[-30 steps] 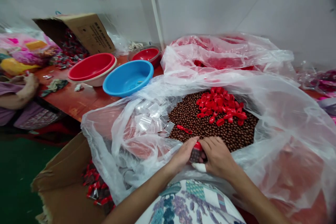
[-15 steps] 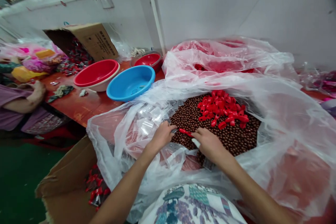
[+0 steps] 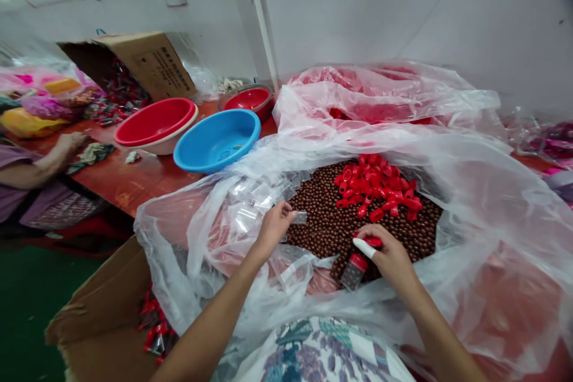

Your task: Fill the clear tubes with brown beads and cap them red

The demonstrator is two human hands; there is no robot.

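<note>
My left hand (image 3: 274, 228) pinches a small clear plastic container (image 3: 299, 217) over the left side of a heap of round brown balls (image 3: 320, 198). To the right, my right hand (image 3: 390, 253) has its fingers closed on a red plastic piece (image 3: 373, 242); a white cover wraps its thumb. Just below that hand, a clear container with a red top (image 3: 353, 274) leans at the near edge of the balls. A pile of red plastic pieces (image 3: 376, 185) lies on the balls. Several clear containers (image 3: 250, 197) are heaped left of my left hand.
Clear plastic sheeting (image 3: 483, 191) surrounds the balls. A blue basin (image 3: 217, 143) and a red basin (image 3: 156, 122) stand on the red table (image 3: 120, 182). A cardboard box (image 3: 102, 310) sits low at left, another box (image 3: 156, 65) behind. A co-worker's arm (image 3: 45, 167) is at far left.
My right hand has moved right and toward me, away from my left hand, still with a red piece. The near container now shows a red top. The co-worker's arm has reached forward.
</note>
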